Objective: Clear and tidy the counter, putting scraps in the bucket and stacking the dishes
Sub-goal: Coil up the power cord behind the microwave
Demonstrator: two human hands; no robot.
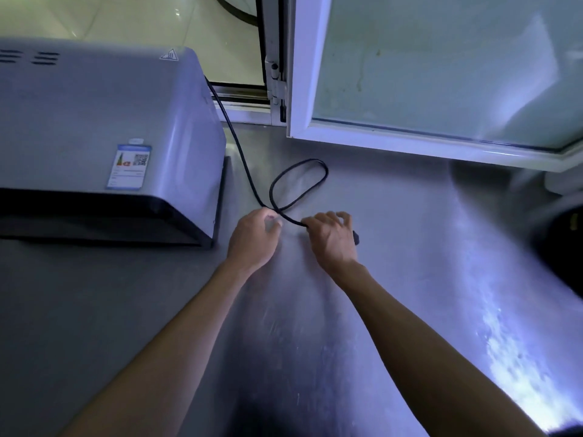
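A black power cord (299, 175) runs from the back of a grey appliance (104, 130) down onto the steel counter (394, 247), where it forms one loop. My left hand (252, 239) pinches the cord where the loop crosses. My right hand (332, 238) is curled round the cord's end, and the black plug (356, 237) sticks out past my fingers on the right. No dishes, scraps or bucket can be made out.
An open white-framed window sash (441, 89) hangs over the back right of the counter. A dark round object (564, 247) sits at the right edge, cut off by the frame. The appliance fills the counter's back left.
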